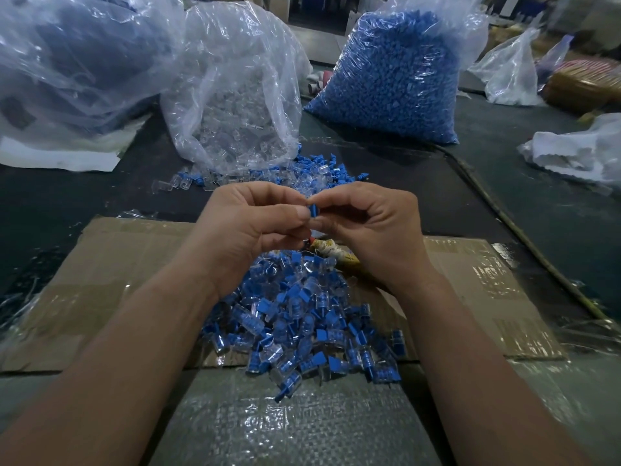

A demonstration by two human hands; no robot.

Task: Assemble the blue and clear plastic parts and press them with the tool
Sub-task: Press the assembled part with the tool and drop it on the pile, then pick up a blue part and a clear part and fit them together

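My left hand (pixel 250 223) and my right hand (pixel 366 223) meet fingertip to fingertip above the cardboard sheet (pixel 111 264). Both pinch one small blue part (pixel 313 210); whether a clear part is on it is hidden by the fingers. Below my wrists lies a pile of joined blue and clear pieces (pixel 302 324). A tool with a cord-wrapped, yellowish handle (pixel 332 250) lies partly hidden under my right hand. Loose blue and clear parts (pixel 302 169) are scattered just beyond my hands.
An open bag of clear parts (pixel 235 105) stands at the back centre, a full bag of blue parts (pixel 393 79) to its right. A large plastic bag (pixel 67 62) fills the back left. Crumpled white plastic (pixel 578 153) lies at right.
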